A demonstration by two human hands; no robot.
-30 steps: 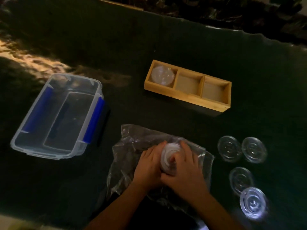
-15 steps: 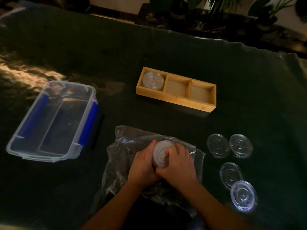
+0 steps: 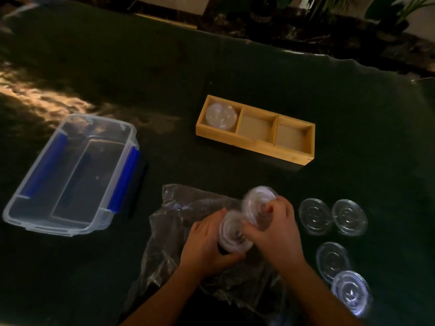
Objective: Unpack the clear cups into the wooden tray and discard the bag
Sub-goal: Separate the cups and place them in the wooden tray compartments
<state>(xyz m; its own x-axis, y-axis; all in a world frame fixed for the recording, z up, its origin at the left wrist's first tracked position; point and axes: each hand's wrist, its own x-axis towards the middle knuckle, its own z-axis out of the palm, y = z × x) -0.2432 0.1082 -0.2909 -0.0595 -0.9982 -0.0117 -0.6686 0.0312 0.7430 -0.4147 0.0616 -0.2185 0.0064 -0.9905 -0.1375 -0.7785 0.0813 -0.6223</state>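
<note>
In the head view, the table [image 3: 235,74] is covered by a dark green cloth, and both bare hands work near the bottom centre, above a crumpled clear plastic bag [image 3: 179,222] that lies flat on the cloth. The left hand [image 3: 207,245] is closed around the side of a clear cup [image 3: 231,234], which stands on the bag with its round top toward the camera. The right hand [image 3: 275,234] is closed on a second clear cup [image 3: 259,208], which is tilted and sits just at 1 o'clock from the first cup, touching or almost touching it; the blur does not let me decide which. The wooden tray [image 3: 249,142] lies at 12 o'clock from the hands, well apart from them, and it has 3 compartments in a row. Its left compartment holds 1 clear round piece [image 3: 220,115], while the middle and right compartments show only their wooden floor. At 3 o'clock from the hands, 4 clear lids [image 3: 315,216] lie flat on the cloth: 2 side by side, and 2 more nearer to the bottom edge. At 9 o'clock, near the left edge, stands an open transparent plastic box [image 3: 77,175] with blue clips on its 2 long sides. Beyond the far edge of the table, some plants [image 3: 329,5] are visible.
</note>
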